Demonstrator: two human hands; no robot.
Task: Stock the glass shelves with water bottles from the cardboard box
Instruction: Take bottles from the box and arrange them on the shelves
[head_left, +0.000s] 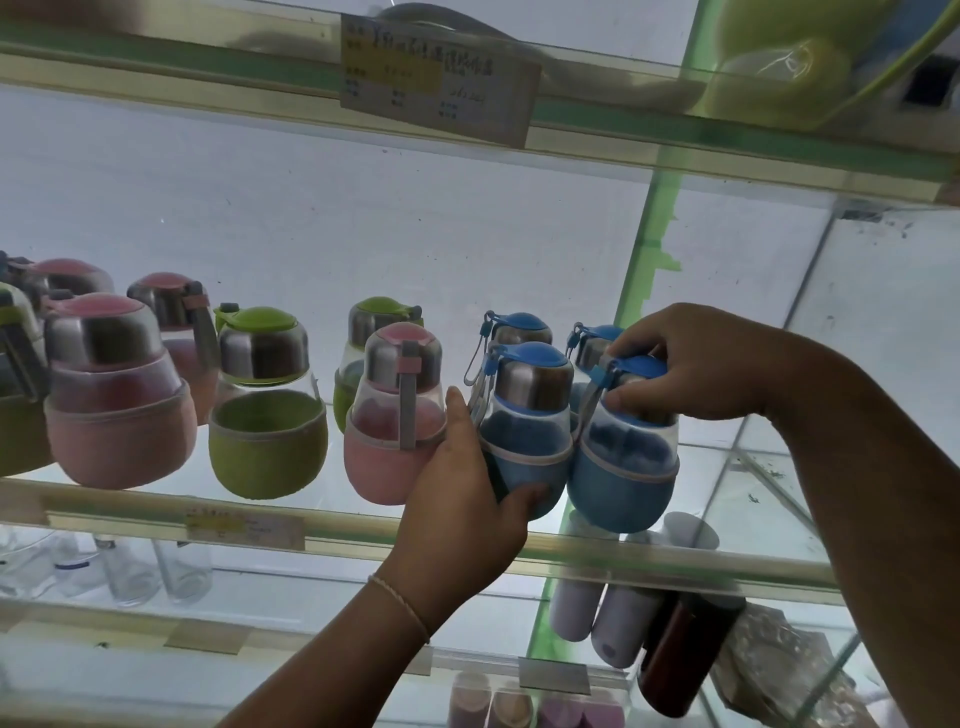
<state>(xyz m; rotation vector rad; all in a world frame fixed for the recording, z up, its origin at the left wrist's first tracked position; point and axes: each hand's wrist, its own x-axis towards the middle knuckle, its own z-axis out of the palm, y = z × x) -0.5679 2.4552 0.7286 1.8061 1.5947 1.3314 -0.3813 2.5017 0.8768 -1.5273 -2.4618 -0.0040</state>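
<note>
Left hand (457, 499) gripping low on one blue bottle (524, 431), near edge of the glass shelf (156, 512). Right hand (696, 364) pinching the cap of the next blue bottle (623, 462), just right, touching it.

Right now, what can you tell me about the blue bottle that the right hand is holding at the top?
The blue bottle is short and round-bellied, with a clear body, a blue sleeve that looks like fabric round its lower half, a shiny metal collar and a blue cap with a strap. It stands at the front edge of the glass shelf, leaning slightly, close beside another blue bottle. The right hand grips its cap and collar from above.
</note>
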